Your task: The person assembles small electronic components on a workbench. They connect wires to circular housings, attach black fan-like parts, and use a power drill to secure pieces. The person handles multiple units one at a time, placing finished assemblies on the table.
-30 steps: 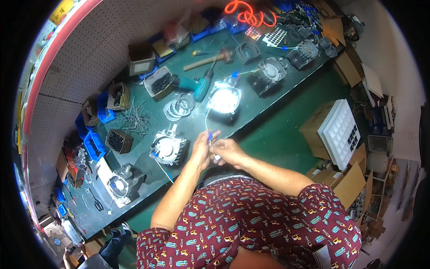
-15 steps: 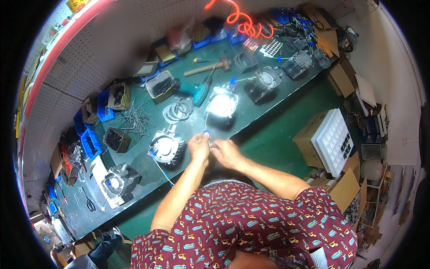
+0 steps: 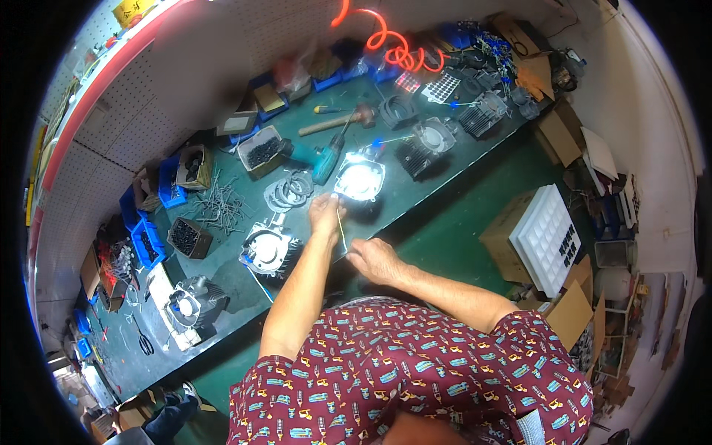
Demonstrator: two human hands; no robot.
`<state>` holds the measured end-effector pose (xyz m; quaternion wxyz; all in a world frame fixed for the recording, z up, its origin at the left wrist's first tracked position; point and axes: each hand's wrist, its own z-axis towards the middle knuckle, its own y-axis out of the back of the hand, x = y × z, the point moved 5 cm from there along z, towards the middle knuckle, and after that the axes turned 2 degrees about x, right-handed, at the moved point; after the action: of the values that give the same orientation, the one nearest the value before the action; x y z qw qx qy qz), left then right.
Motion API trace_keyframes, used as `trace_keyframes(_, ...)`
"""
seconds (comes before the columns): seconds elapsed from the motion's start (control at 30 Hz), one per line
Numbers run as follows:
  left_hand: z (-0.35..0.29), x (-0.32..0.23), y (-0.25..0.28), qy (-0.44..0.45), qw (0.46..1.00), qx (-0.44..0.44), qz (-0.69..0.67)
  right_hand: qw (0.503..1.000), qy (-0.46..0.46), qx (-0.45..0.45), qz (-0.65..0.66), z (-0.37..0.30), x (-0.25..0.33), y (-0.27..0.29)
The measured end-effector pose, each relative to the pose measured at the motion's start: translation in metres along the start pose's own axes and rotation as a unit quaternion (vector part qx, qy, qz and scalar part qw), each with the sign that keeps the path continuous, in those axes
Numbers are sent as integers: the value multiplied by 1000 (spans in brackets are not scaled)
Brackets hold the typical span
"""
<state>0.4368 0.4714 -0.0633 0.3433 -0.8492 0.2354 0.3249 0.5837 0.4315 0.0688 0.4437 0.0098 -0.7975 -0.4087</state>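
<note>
A thin pale wire (image 3: 342, 228) runs between my two hands at the near edge of the bench. My left hand (image 3: 324, 215) is closed at its upper end, beside a brightly lit metal motor housing (image 3: 360, 179); the fingertips are partly hidden. The fingers of my right hand (image 3: 373, 259) pinch the wire's lower end, just off the bench edge. Left of my left hand sits another round-faced metal housing (image 3: 268, 249) with fins, a blue-and-white wire (image 3: 259, 285) trailing from it. Several flat grey rings (image 3: 288, 191) lie close behind my left hand.
Farther back on the green bench (image 3: 248, 185) lie a teal power drill (image 3: 326, 162), a mallet (image 3: 326, 124) and a box of black parts (image 3: 262, 151). More finned housings (image 3: 429, 146) stand toward the far right. A white compartment tray (image 3: 545, 239) leans at right. Another person's legs (image 3: 172, 419) show lower left.
My left hand has moved forward, away from the right hand, to the lit housing. The wire now stretches between them. My right hand stays nearly in place, and the view has shifted slightly.
</note>
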Motion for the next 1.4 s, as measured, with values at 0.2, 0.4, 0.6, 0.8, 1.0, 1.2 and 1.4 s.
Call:
trace_keyframes(0.2, -8, -1, 8, -7, 999, -15, 31, 976, 90, -196, 30, 45, -35, 86)
trace_keyframes(0.4, -24, -4, 11, -35, 998, -40, 38, 945, 168, -280, 4, 157, -92, 108)
trace_keyframes(0.6, -46, -7, 8, -60, 991, -93, 75, 957, 174, -178, 151, 184, -112, 84)
trace_keyframes(0.8, -51, 1, 7, -121, 980, -129, 94, 951, 205, -188, 137, 181, -105, 90)
trace_keyframes(1.0, -40, -10, 9, -133, 976, -45, 169, 952, 208, -155, 164, 182, -103, 98)
trace_keyframes(1.2, -42, -16, 10, -117, 951, -21, 286, 950, 223, -133, 172, 181, -100, 98)
trace_keyframes(1.4, -32, -22, 13, -28, 979, 22, 201, 952, 236, -122, 153, 184, -99, 100)
